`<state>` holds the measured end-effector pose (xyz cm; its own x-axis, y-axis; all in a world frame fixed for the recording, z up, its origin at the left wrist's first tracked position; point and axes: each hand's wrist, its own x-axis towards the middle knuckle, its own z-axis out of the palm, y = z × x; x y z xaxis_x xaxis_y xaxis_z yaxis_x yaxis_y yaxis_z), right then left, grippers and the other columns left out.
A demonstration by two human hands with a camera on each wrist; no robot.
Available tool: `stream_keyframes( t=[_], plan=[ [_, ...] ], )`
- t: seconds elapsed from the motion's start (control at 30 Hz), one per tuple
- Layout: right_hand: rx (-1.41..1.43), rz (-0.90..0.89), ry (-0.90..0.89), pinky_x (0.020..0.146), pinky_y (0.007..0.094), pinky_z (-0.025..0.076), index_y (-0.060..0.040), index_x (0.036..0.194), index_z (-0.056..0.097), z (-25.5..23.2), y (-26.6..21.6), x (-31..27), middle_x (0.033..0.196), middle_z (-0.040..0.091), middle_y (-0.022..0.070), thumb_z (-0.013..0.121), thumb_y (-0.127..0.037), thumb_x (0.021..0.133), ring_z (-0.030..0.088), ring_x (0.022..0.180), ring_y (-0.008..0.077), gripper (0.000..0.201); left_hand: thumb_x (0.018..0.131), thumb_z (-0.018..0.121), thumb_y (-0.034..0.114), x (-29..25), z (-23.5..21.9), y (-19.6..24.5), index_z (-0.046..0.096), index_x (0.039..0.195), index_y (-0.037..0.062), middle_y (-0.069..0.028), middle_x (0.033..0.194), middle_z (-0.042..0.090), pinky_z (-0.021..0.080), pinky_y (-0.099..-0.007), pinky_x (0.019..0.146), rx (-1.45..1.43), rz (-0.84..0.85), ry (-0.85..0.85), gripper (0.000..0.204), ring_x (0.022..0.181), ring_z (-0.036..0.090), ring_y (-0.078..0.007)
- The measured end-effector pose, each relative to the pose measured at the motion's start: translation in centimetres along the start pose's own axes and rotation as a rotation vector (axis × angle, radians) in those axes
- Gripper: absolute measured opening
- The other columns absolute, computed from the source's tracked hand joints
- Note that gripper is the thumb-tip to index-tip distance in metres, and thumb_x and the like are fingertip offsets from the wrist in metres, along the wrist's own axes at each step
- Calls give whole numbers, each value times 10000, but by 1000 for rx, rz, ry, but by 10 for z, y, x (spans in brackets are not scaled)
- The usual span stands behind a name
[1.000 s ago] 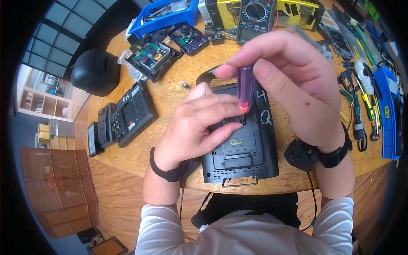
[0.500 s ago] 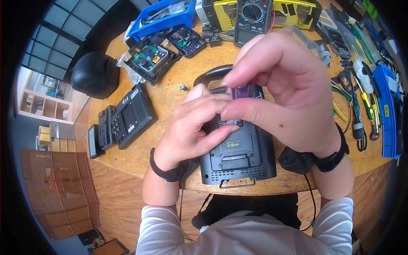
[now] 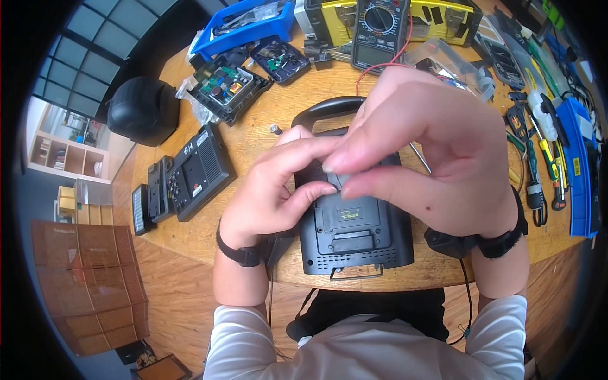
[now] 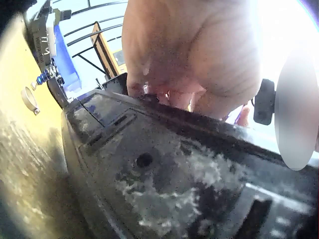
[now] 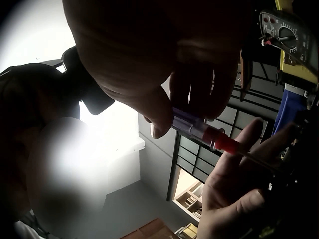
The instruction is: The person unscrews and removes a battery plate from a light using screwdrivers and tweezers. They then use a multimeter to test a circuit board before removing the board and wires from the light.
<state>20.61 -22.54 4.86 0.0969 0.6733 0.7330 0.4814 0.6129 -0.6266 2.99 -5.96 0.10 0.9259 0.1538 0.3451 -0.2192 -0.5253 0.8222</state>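
A black device housing (image 3: 392,234) with a carrying handle (image 3: 329,107) and a plate lettered "Rolux" lies on the wooden table. My right hand (image 3: 437,145) is over it, thumb and index fingertips close together. In the right wrist view that hand grips the clear purple handle of a screwdriver (image 5: 187,123), whose shaft points down at the housing; in the head view the handle is hidden by the hand. My left hand (image 3: 259,183) rests on the housing's left side, thumb and index finger spread on either side of the shaft, as the left hand (image 5: 224,194) shows below it.
Behind stand a multimeter (image 3: 381,25) with a red lead, a blue tray (image 3: 278,33) and an opened circuit-board module (image 3: 225,88). Black panel units (image 3: 196,168) sit at left, near a small metal cylinder (image 3: 275,129). Several hand tools and a blue bin (image 3: 584,171) line the right.
My right hand has come lower and its fingertips have moved left. The screwdriver handle, plain in the oldest frame, is now covered. The left thumb has shifted left; the housing stays in place.
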Motion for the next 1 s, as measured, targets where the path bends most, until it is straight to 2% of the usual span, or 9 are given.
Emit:
stream_keyframes(
  t=[0.07, 0.17, 0.27, 0.33, 0.43, 0.5, 0.63, 0.77, 1.0],
  plan=[
    [-1, 7, -5, 748, 296, 508, -16, 976, 760, 1, -3, 1, 941, 762, 90, 829, 76, 731, 656, 831, 183, 271, 768, 837, 45, 0, 0, 2, 671, 1294, 12, -118, 1065, 698, 490, -359, 840, -102, -51, 31, 553, 929, 617, -271],
    [19, 65, -7, 760, 299, 524, -13, 985, 760, 4, -10, 0, 959, 771, 105, 768, 96, 767, 687, 857, 202, 244, 762, 851, 49, 0, -1, 0, 673, 1275, 11, -125, 1088, 700, 504, -369, 862, -116, 7, 59, 544, 968, 640, -261],
    [49, 142, -19, 800, 305, 532, -9, 991, 759, 2, -14, -1, 993, 768, 129, 721, 96, 800, 705, 908, 221, 222, 741, 860, 40, 5, -9, 8, 698, 1191, 11, -137, 1067, 705, 515, -376, 879, 57, 62, 60, 479, 978, 659, -277],
    [59, 166, -32, 831, 311, 533, -10, 994, 758, 2, -13, 0, 1006, 763, 139, 707, 89, 812, 708, 941, 231, 213, 725, 862, 30, 7, -16, 16, 717, 1097, 17, -139, 1023, 715, 530, -381, 850, 389, 127, -57, 400, 942, 670, -301],
    [82, 96, -35, 848, 325, 517, -13, 987, 763, 1, -8, 3, 1009, 750, 140, 744, 57, 805, 694, 940, 228, 196, 717, 862, 26, 8, -12, 27, 729, 1055, 22, -128, 958, 716, 543, -381, 806, 412, 100, -17, 364, 896, 675, -315],
    [-49, 51, -21, 855, 335, 502, -25, 961, 772, -2, -9, 4, 988, 738, 125, 776, 31, 790, 680, 925, 224, 180, 719, 861, 27, 6, -11, 25, 729, 1059, 26, -121, 952, 720, 546, -380, 789, 402, 100, -6, 365, 883, 678, -308],
    [-19, 26, 36, 822, 323, 499, -37, 936, 780, -1, -6, 4, 933, 729, 103, 793, 31, 768, 667, 881, 210, 182, 732, 852, 21, 5, -7, 24, 731, 1061, 30, -109, 950, 730, 551, -375, 772, 391, 135, 56, 351, 886, 687, -291],
    [-139, 14, -48, 784, 313, 522, -38, 939, 774, -6, -16, 5, 949, 758, 118, 781, 39, 777, 699, 860, 213, 180, 763, 812, -27, 7, -5, 21, 733, 1076, 28, -106, 971, 737, 552, -372, 792, 337, 154, 75, 328, 903, 695, -288],
    [-78, 104, -49, 765, 296, 549, -29, 896, 717, -3, -23, 2, 1004, 759, 161, 778, 48, 779, 718, 872, 225, 153, 803, 723, -102, 1, -14, 15, 732, 1120, 11, -128, 1039, 742, 542, -372, 863, 187, 13, 2, 337, 950, 693, -296]
  ],
)
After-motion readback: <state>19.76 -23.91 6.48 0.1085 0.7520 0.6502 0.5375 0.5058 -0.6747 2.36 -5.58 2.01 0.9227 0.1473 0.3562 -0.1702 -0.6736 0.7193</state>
